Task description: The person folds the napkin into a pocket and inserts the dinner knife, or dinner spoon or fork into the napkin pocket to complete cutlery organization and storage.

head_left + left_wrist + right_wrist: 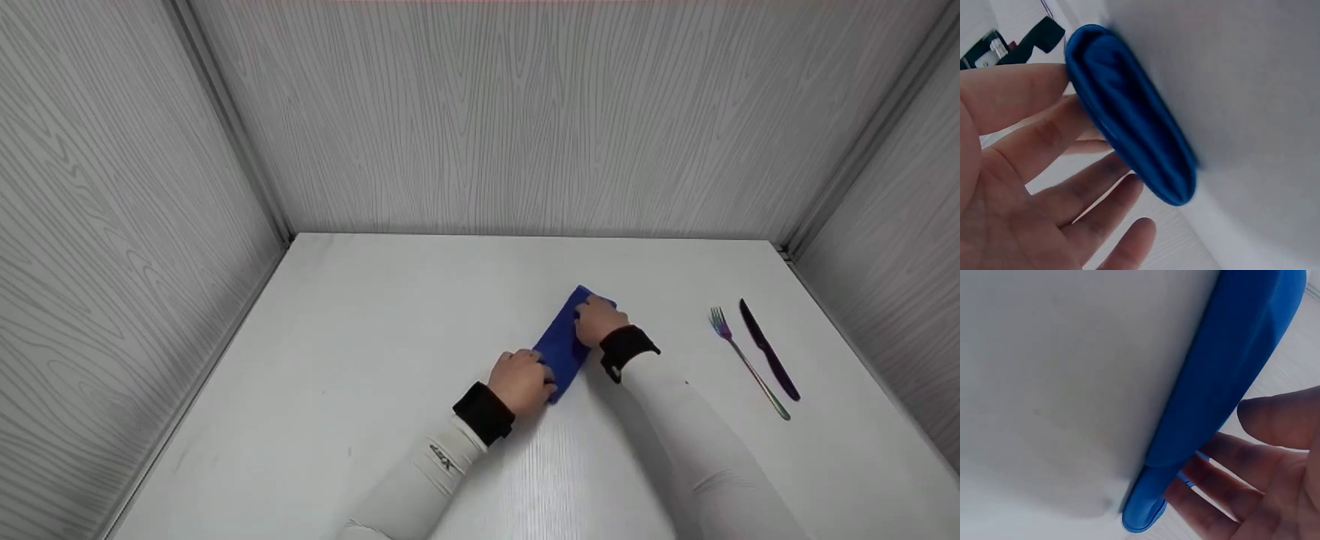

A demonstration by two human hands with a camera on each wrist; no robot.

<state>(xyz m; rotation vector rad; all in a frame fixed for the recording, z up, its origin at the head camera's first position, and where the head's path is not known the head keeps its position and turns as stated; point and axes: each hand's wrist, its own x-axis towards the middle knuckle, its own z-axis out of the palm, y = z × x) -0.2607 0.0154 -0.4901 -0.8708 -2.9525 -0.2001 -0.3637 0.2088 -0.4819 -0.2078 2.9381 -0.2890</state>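
Observation:
A blue folded cloth (561, 341) lies aslant on the white table, right of its middle. My left hand (520, 381) touches its near end. In the left wrist view, the layered end of the blue cloth (1129, 118) faces the camera, with the thumb and index fingertip against its edge and the other fingers spread loosely. At the far end, my right hand (600, 321) rests on the cloth. Close up in the right wrist view, several fairly straight fingers (1230, 486) reach over the cloth (1213, 371), and the thumb is at its edge. Some fingertips are hidden behind the cloth.
On the right part of the table (360, 337) lie a rainbow-coloured fork (750, 367) and, beside it, a dark table knife (769, 351). Pale wood-grain walls (495, 120) stand along the back, left and right. Both wrists wear black bands.

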